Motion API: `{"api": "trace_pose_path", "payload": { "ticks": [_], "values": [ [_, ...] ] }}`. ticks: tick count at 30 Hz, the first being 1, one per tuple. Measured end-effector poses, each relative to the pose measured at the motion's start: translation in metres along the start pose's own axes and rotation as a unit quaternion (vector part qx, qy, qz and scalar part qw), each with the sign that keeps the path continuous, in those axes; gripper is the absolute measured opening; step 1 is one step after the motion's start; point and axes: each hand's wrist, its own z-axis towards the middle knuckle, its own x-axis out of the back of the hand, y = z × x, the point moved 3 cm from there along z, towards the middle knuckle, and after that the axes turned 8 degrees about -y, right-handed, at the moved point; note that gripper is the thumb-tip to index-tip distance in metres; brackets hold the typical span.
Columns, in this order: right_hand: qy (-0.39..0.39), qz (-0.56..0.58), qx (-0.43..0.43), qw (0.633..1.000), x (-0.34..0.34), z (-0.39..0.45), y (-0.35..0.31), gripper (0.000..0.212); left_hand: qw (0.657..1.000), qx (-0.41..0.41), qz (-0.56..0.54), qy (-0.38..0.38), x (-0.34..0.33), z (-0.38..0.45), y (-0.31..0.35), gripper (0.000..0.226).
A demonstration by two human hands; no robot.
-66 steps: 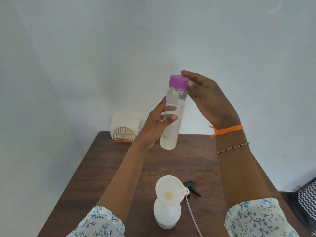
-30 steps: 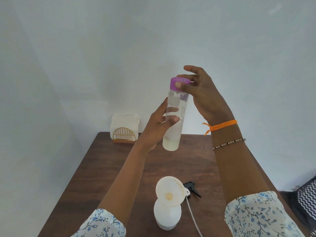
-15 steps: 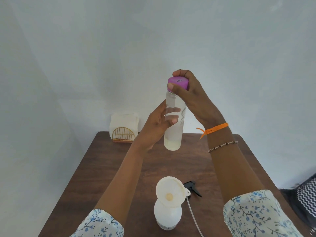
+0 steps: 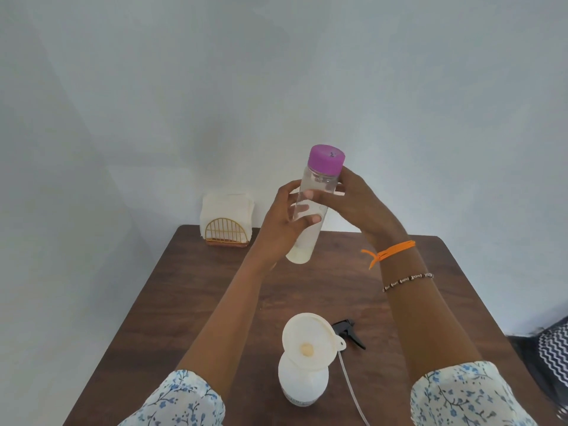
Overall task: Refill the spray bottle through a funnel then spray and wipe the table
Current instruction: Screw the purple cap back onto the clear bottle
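Dark brown wooden table (image 4: 190,302) set against a pale, plain wall (image 4: 276,72), in what looks like a corner. At the table's far left edge, a gold wire napkin holder (image 4: 226,235) with white napkins (image 4: 227,206) standing in it. Near the front edge, a white spray bottle (image 4: 302,384) stands upright with a white funnel (image 4: 309,341) seated in its neck. Just right of it the black trigger sprayer head (image 4: 349,332) lies on the wood, its clear dip tube (image 4: 350,388) trailing toward the viewer. A zigzag-patterned fabric (image 4: 553,345) shows at the far right, off the table. Both arms are raised over the table in blue floral sleeves (image 4: 470,395). The left hand (image 4: 284,224) curls around the lower body of a clear refill bottle (image 4: 310,216), fingers wrapped across its front. The right hand (image 4: 353,201) grips the bottle's upper body just under the purple cap (image 4: 326,159), thumb laid across the clear wall; the cap is on and stands clear of the fingers. The bottle is held in the air, slightly tilted, above the table's middle and well apart from the funnel. An orange thread band (image 4: 390,252) and a beaded bracelet (image 4: 408,279) sit on the right wrist.
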Motion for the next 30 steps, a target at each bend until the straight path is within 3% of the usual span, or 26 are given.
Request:
{"api": "trace_pose_path", "payload": {
  "ticks": [5, 11, 15, 30],
  "values": [
    [0.008, -0.015, -0.031, 0.999, -0.009, 0.018, 0.033, 0.047, 0.999, 0.04, 0.026, 0.007, 0.006, 0.002, -0.027, 0.059],
    [0.055, -0.023, -0.068, 0.996, -0.029, 0.056, 0.081, 0.05, 0.982, 0.15, 0.013, 0.113, 0.033, -0.007, -0.069, 0.04],
    [0.067, -0.028, -0.073, 0.995, -0.049, 0.088, 0.107, 0.05, 0.965, 0.222, 0.005, 0.139, 0.044, -0.009, -0.1, 0.03],
    [0.079, -0.029, -0.103, 0.991, -0.089, 0.163, 0.208, 0.048, 0.942, 0.297, 0.006, 0.158, 0.046, 0.006, -0.168, 0.024]
  ]
}}
